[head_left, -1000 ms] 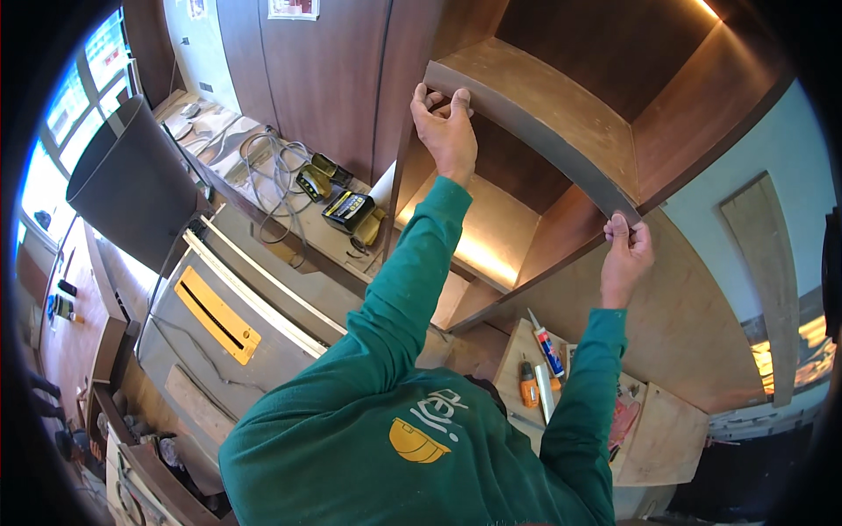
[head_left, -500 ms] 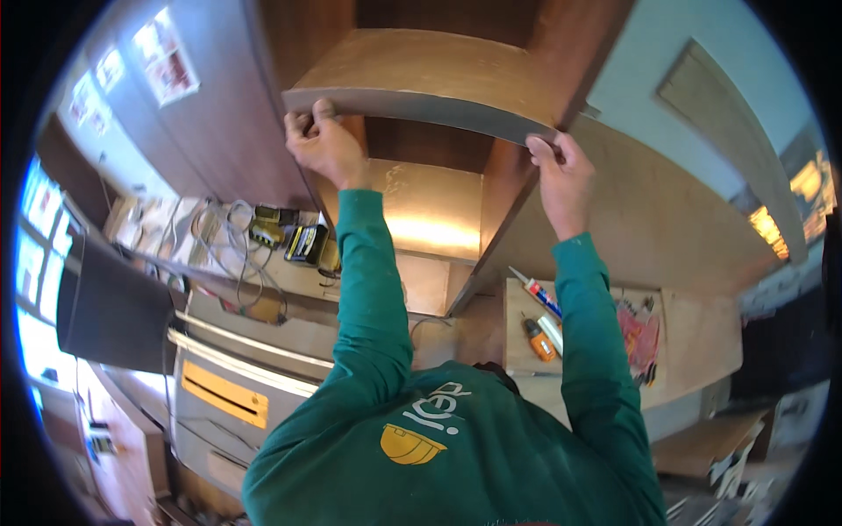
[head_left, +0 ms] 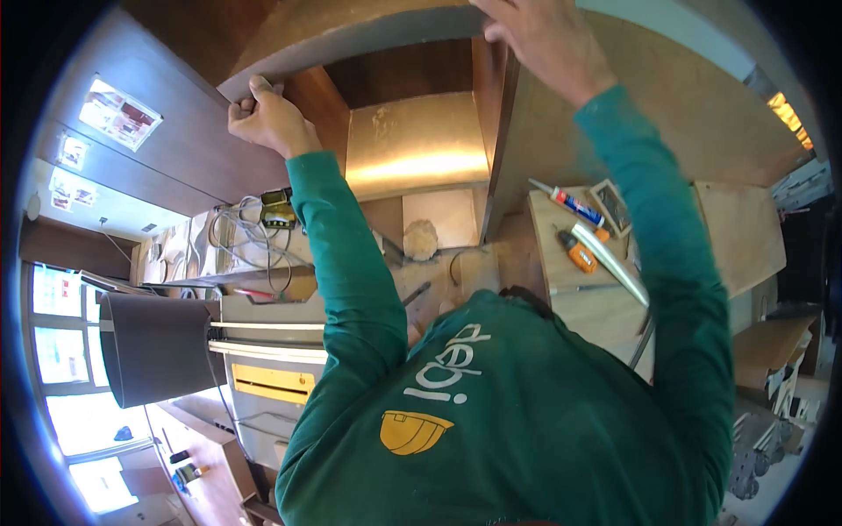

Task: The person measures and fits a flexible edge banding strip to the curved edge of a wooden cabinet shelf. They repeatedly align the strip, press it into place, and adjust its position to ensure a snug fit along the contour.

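Note:
A long grey strip [head_left: 368,39] lies along the curved front of a wooden shelf [head_left: 272,22] at the top of the view. Near the strip's left end, my left hand [head_left: 267,118] grips it with thumb and curled fingers. My right hand [head_left: 553,44] is at the strip's right part, thumb below and fingers reaching over it, partly cut off by the top edge. Below the shelf is an open cabinet compartment [head_left: 412,140] with a lit back and wooden sides. My green sleeves rise to both hands.
A board at right holds a sealant tube [head_left: 576,205], an orange tool [head_left: 574,250] and a white tube. Cables [head_left: 250,241] and a yellow-black case [head_left: 277,209] lie on the left bench. A dark rolled sheet [head_left: 153,351] stands before the windows. Panels form the walls.
The view has turned, so the shelf now sits at the top edge. My left hand appears further left and my right hand higher, both still at the strip.

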`<state>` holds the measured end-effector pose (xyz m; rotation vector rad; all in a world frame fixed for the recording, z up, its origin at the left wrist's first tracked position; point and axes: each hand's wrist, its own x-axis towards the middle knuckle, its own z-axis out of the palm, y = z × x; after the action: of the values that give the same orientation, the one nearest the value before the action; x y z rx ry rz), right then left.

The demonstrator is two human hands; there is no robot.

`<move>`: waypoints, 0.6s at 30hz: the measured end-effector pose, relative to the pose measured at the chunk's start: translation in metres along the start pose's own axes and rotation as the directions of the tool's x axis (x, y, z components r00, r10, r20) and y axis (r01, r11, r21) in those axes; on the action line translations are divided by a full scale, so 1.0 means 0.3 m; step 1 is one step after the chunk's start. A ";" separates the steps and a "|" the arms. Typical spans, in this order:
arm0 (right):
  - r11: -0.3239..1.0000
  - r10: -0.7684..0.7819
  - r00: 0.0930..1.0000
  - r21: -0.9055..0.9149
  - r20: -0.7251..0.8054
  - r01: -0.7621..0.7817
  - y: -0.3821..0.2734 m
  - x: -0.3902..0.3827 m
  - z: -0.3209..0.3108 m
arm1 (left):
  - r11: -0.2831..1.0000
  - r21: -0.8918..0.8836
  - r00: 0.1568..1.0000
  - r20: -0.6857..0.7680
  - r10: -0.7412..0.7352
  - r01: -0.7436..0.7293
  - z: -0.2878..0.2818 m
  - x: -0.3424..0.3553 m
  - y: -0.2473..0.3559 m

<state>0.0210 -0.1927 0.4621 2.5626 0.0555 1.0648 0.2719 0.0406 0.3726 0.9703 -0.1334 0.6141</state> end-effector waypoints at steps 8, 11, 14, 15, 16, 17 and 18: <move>0.952 -0.301 0.950 -0.040 0.085 0.305 0.089 0.207 -0.003 | 0.998 0.030 0.998 -0.006 0.059 -0.059 -0.047 0.030 0.039; 0.964 -0.225 0.958 -0.104 0.179 0.246 0.131 0.177 -0.058 | 0.999 -0.026 1.000 0.014 0.020 -0.019 0.039 -0.032 0.004; 0.954 -0.249 0.959 -0.136 0.136 0.267 0.134 0.173 -0.036 | 0.999 -0.032 1.000 0.022 0.023 -0.022 0.038 -0.030 0.026; 0.953 -0.252 0.960 -0.140 0.122 0.268 0.122 0.175 -0.019 | 0.999 -0.032 0.999 0.023 0.027 -0.026 0.029 -0.028 0.044; 0.952 -0.252 0.961 -0.147 0.110 0.267 0.113 0.175 -0.006 | 0.994 0.084 0.998 -0.004 0.063 -0.062 0.027 -0.031 0.060; 0.951 -0.251 0.963 -0.157 0.100 0.265 0.106 0.173 0.004 | 0.976 0.199 0.995 -0.026 0.099 -0.092 0.025 -0.041 0.074; 0.952 -0.248 0.964 -0.161 0.095 0.261 0.101 0.170 0.011 | 0.944 0.310 0.990 -0.044 0.136 -0.116 0.025 -0.057 0.084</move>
<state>0.0566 -0.2133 0.5051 2.3589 0.2565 0.8385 0.2453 0.0378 0.3890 1.2482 -0.0423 0.8000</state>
